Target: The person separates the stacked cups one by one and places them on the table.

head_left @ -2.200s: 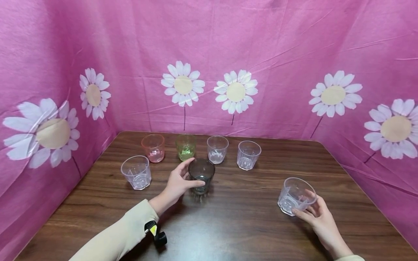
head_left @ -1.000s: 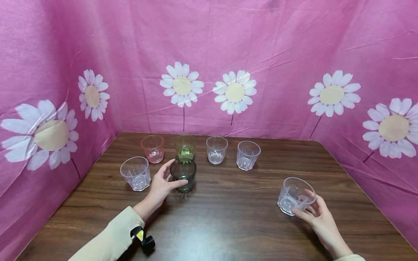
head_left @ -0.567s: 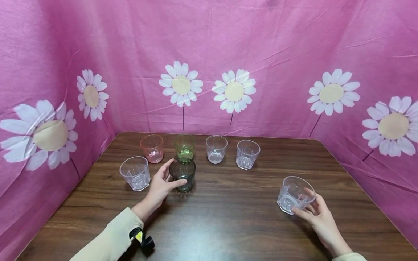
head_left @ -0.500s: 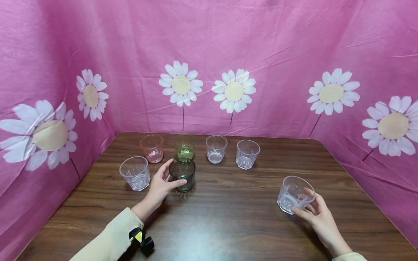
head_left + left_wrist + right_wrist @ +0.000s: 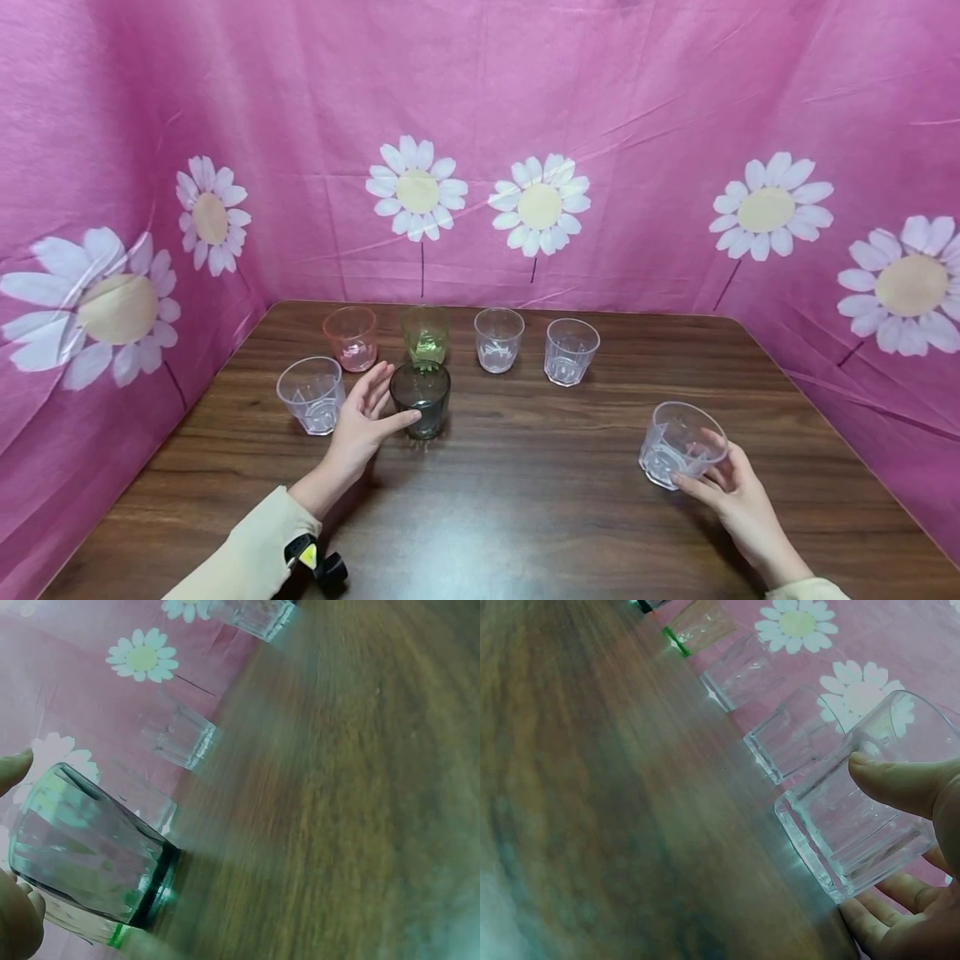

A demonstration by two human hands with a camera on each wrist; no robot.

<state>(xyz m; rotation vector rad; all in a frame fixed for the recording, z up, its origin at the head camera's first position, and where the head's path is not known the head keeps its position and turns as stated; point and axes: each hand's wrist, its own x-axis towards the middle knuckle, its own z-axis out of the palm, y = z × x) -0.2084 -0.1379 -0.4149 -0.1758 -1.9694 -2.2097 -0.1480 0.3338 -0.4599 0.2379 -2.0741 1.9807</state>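
Observation:
A dark smoky glass [image 5: 422, 400] stands upright on the table, left of the middle. Beside it my left hand [image 5: 360, 429] has its fingers spread and straight, the thumb tip overlapping the glass's near side in the head view. The left wrist view shows the same dark glass [image 5: 94, 847] between thumb and fingers, with a gap to them. At the right, my right hand [image 5: 738, 492] holds a clear faceted glass [image 5: 678, 446], thumb on the near side and fingers behind. In the right wrist view this clear glass [image 5: 862, 810] has its base at the table surface.
Along the back of the brown wooden table [image 5: 525, 500] stand a pink glass [image 5: 352, 342], a green glass [image 5: 426, 333] and two clear glasses, one plain [image 5: 498, 342], one faceted [image 5: 571, 354]. Another clear glass [image 5: 311, 396] stands left of my left hand. Pink flowered cloth [image 5: 480, 83] surrounds the table.
My left hand moved the dark glass leftward, in front of the green one, then let go, its fingers opening away to the left. My right hand and its clear glass have stayed in place.

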